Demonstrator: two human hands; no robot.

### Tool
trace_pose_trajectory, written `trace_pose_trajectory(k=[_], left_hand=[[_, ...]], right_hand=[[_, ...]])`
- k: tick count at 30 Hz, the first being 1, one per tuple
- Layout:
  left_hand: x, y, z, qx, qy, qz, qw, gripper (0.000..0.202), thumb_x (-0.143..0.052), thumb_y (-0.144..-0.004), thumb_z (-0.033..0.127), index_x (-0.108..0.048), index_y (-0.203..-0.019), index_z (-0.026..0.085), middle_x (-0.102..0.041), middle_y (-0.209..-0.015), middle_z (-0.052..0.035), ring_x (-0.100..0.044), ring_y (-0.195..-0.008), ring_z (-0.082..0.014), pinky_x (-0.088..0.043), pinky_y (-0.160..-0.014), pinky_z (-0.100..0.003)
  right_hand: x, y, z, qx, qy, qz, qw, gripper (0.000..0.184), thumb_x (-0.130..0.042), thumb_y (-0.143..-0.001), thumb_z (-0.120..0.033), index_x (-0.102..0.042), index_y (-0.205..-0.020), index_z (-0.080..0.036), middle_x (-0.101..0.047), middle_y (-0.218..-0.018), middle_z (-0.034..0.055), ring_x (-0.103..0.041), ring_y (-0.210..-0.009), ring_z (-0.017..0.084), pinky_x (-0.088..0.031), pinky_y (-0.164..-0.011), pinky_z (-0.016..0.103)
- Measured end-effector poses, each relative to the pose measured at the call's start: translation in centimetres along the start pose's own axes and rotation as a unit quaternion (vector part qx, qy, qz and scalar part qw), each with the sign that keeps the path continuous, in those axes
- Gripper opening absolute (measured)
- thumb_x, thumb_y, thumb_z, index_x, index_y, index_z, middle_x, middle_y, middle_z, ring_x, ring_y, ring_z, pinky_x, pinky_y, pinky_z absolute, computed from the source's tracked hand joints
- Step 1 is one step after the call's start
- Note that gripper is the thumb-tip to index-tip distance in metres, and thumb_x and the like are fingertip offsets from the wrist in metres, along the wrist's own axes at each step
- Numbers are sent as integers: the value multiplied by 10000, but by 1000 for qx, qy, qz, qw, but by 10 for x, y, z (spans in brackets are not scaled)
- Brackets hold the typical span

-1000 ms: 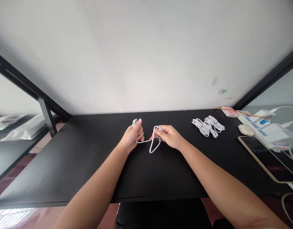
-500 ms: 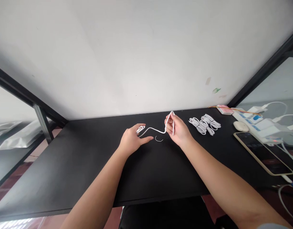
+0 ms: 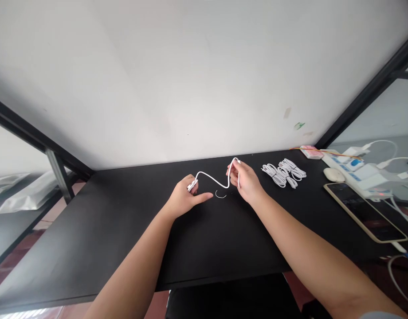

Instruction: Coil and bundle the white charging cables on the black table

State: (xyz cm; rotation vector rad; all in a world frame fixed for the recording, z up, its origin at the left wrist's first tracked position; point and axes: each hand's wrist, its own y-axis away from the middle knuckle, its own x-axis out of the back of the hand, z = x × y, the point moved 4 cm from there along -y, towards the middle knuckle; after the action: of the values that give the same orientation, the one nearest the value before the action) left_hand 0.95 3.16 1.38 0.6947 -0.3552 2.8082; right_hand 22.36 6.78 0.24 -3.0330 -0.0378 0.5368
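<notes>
A white cable point(image 3: 212, 178) runs in a wavy line between my two hands, above the black desk. Its coiled part sits in the curled fingers of my left hand point(image 3: 186, 195), whose thumb sticks out to the right. My right hand point(image 3: 244, 178) pinches the cable between thumb and fingers near a bend, and a short length hangs down beside the fingers. On the desk between the hands lies a thin white twist tie point(image 3: 220, 196), curved and loose. Bundled white cables point(image 3: 284, 173) rest to the right of my right hand.
At the right, a phone point(image 3: 365, 212) lies plugged in beside a white power strip point(image 3: 350, 177) with several chargers. A white rounded case point(image 3: 334, 175) and a pink box point(image 3: 311, 152) are near it. Behind the black desk point(image 3: 124, 235) stands a pale wall point(image 3: 190, 88).
My left fingers have curled further round the coiled part, and the cable leaving them arches higher. My right hand has shifted slightly left and down, still pinching the cable.
</notes>
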Motion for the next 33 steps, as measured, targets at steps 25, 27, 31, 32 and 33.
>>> trace_pose_trajectory(k=[25, 27, 31, 32, 33], left_hand=[[-26, -5, -5, 31, 28, 28, 999, 417, -733, -790, 482, -452, -679, 195, -471, -666, 39, -432, -604, -108, -363, -591, -263], [-25, -5, -5, 27, 34, 42, 998, 508, -790, -725, 478, -371, -649, 203, -445, -679, 45, -408, -600, -98, -355, -583, -261], [-23, -5, -4, 7, 56, 48, 997, 549, -827, -680, 431, -327, -646, 207, -413, -694, 52, -383, -602, -88, -343, -574, -256], [-23, -5, -4, 5, 59, 50, 997, 547, -833, -671, 414, -327, -649, 207, -416, -700, 52, -388, -607, -87, -346, -576, -255], [-23, -5, -3, 3, 60, 52, 997, 544, -840, -660, 396, -329, -653, 206, -426, -707, 51, -401, -616, -86, -353, -583, -252]], right_hand=[[-43, 32, 3, 185, 290, -120, 931, 499, -396, -1005, -596, -732, -980, -228, -600, -961, 85, -605, -921, 216, -487, -926, 384], [-43, 33, 0, 165, 283, -112, 938, 479, -396, -1014, -575, -741, -1004, -243, -643, -945, 77, -627, -905, 216, -494, -912, 383], [-45, 37, 1, 117, 248, -165, 947, 422, -429, -1020, -530, -736, -1077, -244, -734, -1018, 67, -675, -980, 232, -504, -906, 370], [-44, 37, 3, 110, 251, -171, 946, 417, -446, -1015, -527, -732, -1104, -238, -740, -1032, 70, -680, -975, 232, -509, -887, 364], [-43, 36, 4, 106, 256, -171, 946, 414, -462, -1009, -526, -726, -1128, -230, -743, -1028, 72, -685, -948, 227, -514, -859, 353]])
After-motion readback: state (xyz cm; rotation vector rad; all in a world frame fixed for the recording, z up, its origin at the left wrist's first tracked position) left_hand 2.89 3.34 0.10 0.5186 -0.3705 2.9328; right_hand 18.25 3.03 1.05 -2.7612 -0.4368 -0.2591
